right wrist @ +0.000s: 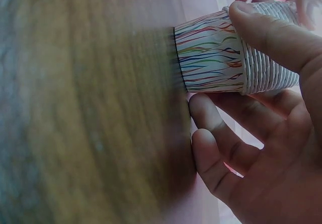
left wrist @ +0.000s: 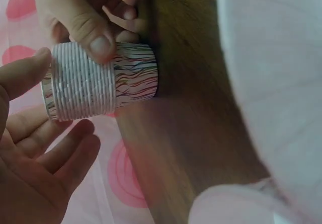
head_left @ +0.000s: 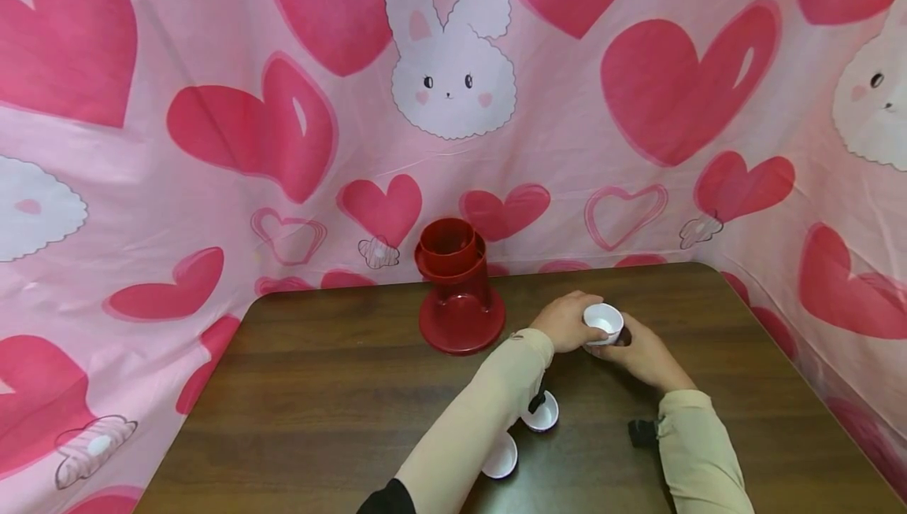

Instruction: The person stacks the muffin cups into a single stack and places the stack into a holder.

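Paper cup stack [head_left: 603, 323]: right of red stand [head_left: 459, 287], pinched by both hands' fingers [left wrist: 95, 40]; squeezing risks crushing or separating cups.

A dark brown wooden table [head_left: 340, 412] with rounded corners stands against a cloth backdrop [head_left: 212, 105]. The backdrop is pink, printed with red hearts and white rabbits, and encloses the table at the rear and on both sides. A red plastic stand [head_left: 459, 287] with a round base and a cylindrical top sits upright near the rear edge of the table. Two small white cups [head_left: 542, 413] lie on the table nearer the front edge, just beside each other.
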{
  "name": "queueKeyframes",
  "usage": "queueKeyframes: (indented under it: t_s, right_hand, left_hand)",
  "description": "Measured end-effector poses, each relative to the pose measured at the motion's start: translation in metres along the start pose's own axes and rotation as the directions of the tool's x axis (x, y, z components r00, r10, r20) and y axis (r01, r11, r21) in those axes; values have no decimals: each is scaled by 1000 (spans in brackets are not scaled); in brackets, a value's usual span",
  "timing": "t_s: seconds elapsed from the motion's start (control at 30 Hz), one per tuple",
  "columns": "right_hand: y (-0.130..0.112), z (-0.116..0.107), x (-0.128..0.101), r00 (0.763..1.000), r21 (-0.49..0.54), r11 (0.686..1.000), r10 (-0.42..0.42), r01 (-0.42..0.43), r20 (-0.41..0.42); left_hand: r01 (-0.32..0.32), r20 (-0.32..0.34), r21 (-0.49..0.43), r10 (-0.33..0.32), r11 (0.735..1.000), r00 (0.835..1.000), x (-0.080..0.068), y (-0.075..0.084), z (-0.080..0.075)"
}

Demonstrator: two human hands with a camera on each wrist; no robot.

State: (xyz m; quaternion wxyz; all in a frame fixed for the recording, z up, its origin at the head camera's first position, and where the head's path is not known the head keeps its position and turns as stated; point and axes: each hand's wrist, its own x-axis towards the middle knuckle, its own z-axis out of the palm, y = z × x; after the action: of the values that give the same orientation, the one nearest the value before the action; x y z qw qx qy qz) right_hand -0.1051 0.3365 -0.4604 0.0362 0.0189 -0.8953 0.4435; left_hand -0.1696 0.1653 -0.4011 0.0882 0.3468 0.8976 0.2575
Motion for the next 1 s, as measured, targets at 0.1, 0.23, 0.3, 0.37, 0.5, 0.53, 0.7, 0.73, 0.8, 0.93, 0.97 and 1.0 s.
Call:
queueKeyframes:
  t_s: [0.1, 0.23, 0.3, 0.37, 0.5, 0.53, 0.7, 0.73, 0.8, 0.93, 0.97, 1.0]
  right_hand:
    - [-1, 0, -1, 1000, -11, 1000, -2, 2, -3]
    - [-2, 0, -2, 1000, -5, 1000, 5, -5, 3]
    - [-3, 0, -2, 1000, -1, 1000, 8, -8, 5]
    - [-3, 0, -2, 1000, 1, 1000, 8, -8, 3]
    - [-4, -1, -3, 1000, 2, 1000, 15, -15, 6]
    - [-4, -1, -3, 1000, 3, 1000, 16, -16, 8]
    - [-6, 0, -1, 999, 0, 1000, 21, -21, 28]
    - [-6, 0, -1, 999, 0, 1000, 25, -25, 32]
    - [-5, -1, -2, 998, -4, 999, 39, -38, 40]
    - [-3, -1, -3, 996, -2, 998, 63, -63, 55]
    - [-3, -1, -3, 996, -1, 998, 63, -63, 57]
    - [-3, 0, -3, 996, 1, 998, 62, -62, 58]
  left_hand:
    - [45, 8, 6, -45, 999, 999, 0, 1, 2]
    - [109, 7, 21, -109, 994, 994, 0, 4, 3]
    - [128, -1, 49, -128, 991, 992, -1, 6, 2]
    - [140, -12, 92, -139, 986, 990, -1, 8, 1]
    - [163, -26, 182, -161, 970, 987, -3, 12, 0]
    - [166, -25, 205, -165, 965, 986, -4, 12, -1]
    - [128, 25, 251, -139, 959, 990, -12, 11, -12]
    - [112, 41, 239, -126, 964, 991, -14, 9, -14]
    - [61, 76, 194, -77, 979, 994, -20, 5, -20]
    - [-81, 145, 26, 76, 996, 987, -36, -5, -34]
    - [-111, 156, -24, 113, 994, 981, -41, -7, -38]
    - [-137, 163, -67, 146, 988, 976, -47, -9, -43]
